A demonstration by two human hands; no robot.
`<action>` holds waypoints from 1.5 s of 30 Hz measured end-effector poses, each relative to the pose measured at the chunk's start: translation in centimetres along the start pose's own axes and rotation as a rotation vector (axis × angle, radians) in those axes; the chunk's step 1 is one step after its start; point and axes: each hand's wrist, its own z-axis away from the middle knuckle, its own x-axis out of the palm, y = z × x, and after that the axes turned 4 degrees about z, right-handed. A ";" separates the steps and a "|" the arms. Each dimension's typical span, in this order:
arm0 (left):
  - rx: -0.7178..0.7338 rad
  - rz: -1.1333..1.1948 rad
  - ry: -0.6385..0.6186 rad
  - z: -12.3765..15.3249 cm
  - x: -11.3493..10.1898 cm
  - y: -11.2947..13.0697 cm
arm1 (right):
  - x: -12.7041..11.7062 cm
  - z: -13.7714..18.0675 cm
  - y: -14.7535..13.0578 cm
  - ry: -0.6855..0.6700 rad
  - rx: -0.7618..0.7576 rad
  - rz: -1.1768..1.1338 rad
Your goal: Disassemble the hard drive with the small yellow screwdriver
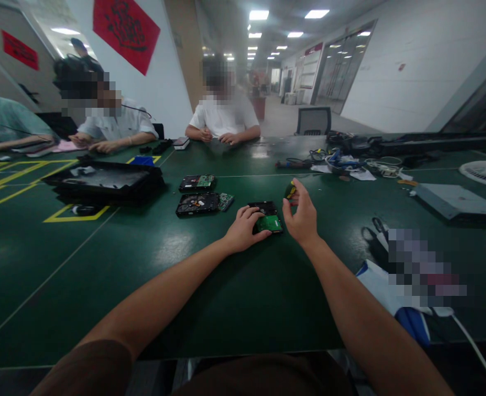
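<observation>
My left hand [246,228] rests on a hard drive [263,208] on the table, its thumb along the near side and its fingers over the left edge. The drive lies with its green circuit board [269,223] facing up. Just to the right, my right hand [302,217] is raised with its fingers closed around a screwdriver with a yellow and black handle [290,190]; its tip is hard to make out. Left of my left hand lie another hard drive [197,204], with a loose circuit board [225,202] against it, and a further drive [197,182] behind.
A stack of black trays [106,184] stands on the left. Tangled cables [342,162] lie at the back right, near a grey metal box [459,199]. A blue and white packet [387,283] is beside my right forearm. Several people sit across the green table [176,308].
</observation>
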 end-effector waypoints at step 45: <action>-0.018 0.012 -0.017 0.0 -0.3 0.3 | -0.3 0.0 -0.5 0.017 0.008 0.004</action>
